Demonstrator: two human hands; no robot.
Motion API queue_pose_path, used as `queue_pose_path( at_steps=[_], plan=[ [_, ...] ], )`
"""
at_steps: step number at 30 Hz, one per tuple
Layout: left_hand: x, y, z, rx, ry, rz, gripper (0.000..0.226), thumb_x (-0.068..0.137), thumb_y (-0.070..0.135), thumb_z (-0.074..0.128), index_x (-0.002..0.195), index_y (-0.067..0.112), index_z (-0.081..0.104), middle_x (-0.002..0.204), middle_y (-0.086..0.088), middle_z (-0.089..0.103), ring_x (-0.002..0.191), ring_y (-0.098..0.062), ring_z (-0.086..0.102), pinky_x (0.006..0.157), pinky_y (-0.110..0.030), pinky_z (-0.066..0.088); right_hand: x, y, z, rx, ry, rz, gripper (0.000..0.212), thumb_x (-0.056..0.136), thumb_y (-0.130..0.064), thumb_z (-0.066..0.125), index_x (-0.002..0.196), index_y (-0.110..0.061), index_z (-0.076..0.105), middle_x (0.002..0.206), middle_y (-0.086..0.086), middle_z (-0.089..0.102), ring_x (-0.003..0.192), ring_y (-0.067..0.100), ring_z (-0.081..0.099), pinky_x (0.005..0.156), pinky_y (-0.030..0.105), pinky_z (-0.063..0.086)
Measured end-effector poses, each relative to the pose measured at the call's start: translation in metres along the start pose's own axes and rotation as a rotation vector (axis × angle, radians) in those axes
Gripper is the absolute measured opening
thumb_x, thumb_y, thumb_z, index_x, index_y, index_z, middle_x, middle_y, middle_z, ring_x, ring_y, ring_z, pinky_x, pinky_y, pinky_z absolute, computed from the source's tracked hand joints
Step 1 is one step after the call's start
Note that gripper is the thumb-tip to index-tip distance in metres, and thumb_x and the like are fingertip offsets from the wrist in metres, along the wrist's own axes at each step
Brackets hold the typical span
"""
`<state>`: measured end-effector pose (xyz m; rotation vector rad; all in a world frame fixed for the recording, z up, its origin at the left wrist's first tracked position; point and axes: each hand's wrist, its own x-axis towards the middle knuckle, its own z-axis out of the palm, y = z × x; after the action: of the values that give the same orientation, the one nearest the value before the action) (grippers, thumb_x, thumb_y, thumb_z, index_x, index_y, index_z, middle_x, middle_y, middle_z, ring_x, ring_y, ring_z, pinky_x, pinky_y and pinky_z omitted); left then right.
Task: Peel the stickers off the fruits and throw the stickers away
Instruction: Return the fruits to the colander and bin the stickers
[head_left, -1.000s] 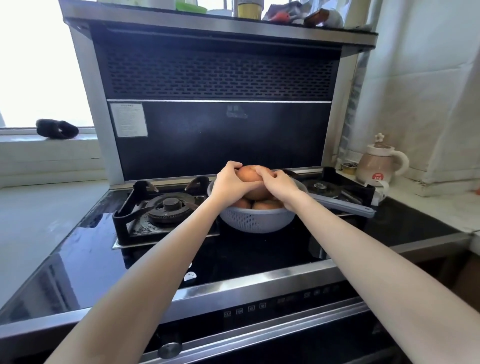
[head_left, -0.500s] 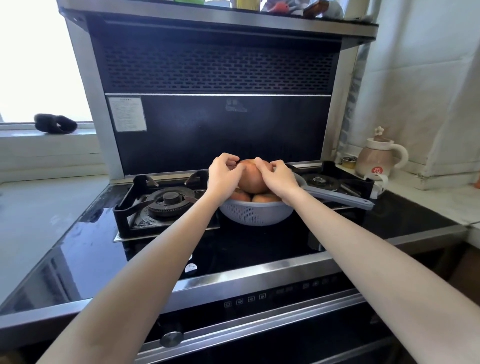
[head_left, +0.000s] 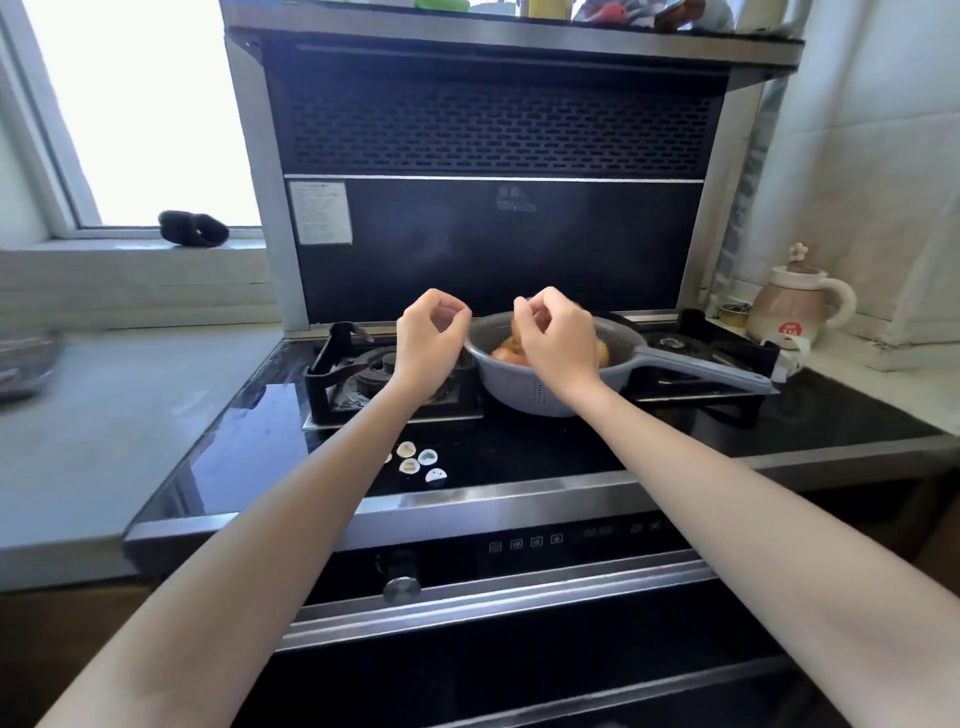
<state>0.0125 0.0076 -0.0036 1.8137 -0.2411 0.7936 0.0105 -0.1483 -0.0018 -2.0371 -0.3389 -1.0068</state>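
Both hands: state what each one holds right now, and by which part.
Left hand: thumb and forefinger pinched together, but whether a sticker sits between them cannot be told. Right hand: fingers curled above the colander; any hold cannot be told.

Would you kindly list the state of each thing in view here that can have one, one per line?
left hand: raised beside the colander, fingertips pinched together; what they pinch is too small to tell.
right hand: over the colander, fingers curled; the grip cannot be made out.
colander: upright on the stove, fruit inside.
fruits: lying in the colander, partly hidden.
stickers: peeled, lying on the glass stove top.
left burner: unlit.
kettle: upright, lid on.
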Motion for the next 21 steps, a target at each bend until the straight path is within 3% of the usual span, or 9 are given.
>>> queue_pose_path(
  at_steps=[4, 7, 12, 14, 18, 21],
  plan=[
    [-0.020, -0.003, -0.022, 0.002, -0.041, -0.041, 0.009, 0.086, 0.015, 0.067, 0.078, 0.012, 0.064, 0.072, -0.011, 0.066, 0.067, -0.029, 0.062, 0.067, -0.041, 0.053, -0.027, -0.013, 0.013, 0.091, -0.161, -0.001, 0.034, 0.093, -0.031, 0.058, 0.061, -0.028, 0.048, 0.058, -0.010, 0.054, 0.057, 0.010, 0.051, 0.060, 0.029, 0.038],
    [-0.035, -0.010, -0.033, 0.016, -0.040, -0.051, 0.011, 0.086, 0.014, 0.068, 0.078, 0.006, 0.065, 0.065, -0.008, 0.064, 0.059, -0.019, 0.058, 0.059, -0.036, 0.048, -0.046, -0.014, 0.022, 0.098, -0.272, 0.020, 0.029, 0.093, -0.032, 0.057, 0.066, -0.022, 0.055, 0.060, -0.001, 0.061, 0.061, 0.019, 0.058, 0.063, 0.036, 0.047],
    [-0.054, -0.028, -0.046, 0.042, -0.060, -0.088, 0.017, 0.086, 0.015, 0.068, 0.069, 0.014, 0.064, 0.056, 0.006, 0.060, 0.047, -0.001, 0.052, 0.055, -0.022, 0.044, -0.065, -0.013, 0.037, 0.172, -0.329, 0.107, 0.029, 0.093, -0.029, 0.058, 0.073, -0.010, 0.064, 0.064, 0.005, 0.065, 0.067, 0.024, 0.063, 0.071, 0.043, 0.053],
    [-0.060, -0.037, -0.051, 0.066, -0.068, -0.102, 0.019, 0.086, 0.015, 0.068, 0.068, 0.015, 0.064, 0.055, 0.007, 0.059, 0.045, 0.002, 0.050, 0.055, -0.021, 0.042, -0.067, -0.014, 0.043, 0.208, -0.342, 0.142, 0.029, 0.093, -0.029, 0.059, 0.072, -0.011, 0.063, 0.062, 0.003, 0.063, 0.061, 0.021, 0.060, 0.067, 0.040, 0.053],
    [-0.064, -0.050, -0.058, 0.152, -0.116, -0.121, 0.022, 0.085, 0.019, 0.068, 0.064, 0.021, 0.064, 0.058, 0.006, 0.061, 0.054, -0.005, 0.053, 0.061, -0.026, 0.045, -0.070, -0.013, 0.050, 0.349, -0.399, 0.249, 0.029, 0.092, -0.029, 0.061, 0.071, -0.009, 0.063, 0.055, 0.000, 0.060, 0.040, 0.007, 0.049, 0.045, 0.024, 0.042],
    [-0.065, -0.059, -0.062, 0.178, -0.209, -0.178, 0.016, 0.085, 0.022, 0.067, 0.069, 0.020, 0.068, 0.061, 0.006, 0.063, 0.049, 0.001, 0.049, 0.052, -0.021, 0.041, -0.077, -0.004, 0.056, 0.470, -0.528, 0.386, 0.025, 0.091, -0.028, 0.064, 0.074, -0.010, 0.064, 0.057, 0.001, 0.059, 0.038, 0.008, 0.045, 0.038, 0.020, 0.034]
  ],
)
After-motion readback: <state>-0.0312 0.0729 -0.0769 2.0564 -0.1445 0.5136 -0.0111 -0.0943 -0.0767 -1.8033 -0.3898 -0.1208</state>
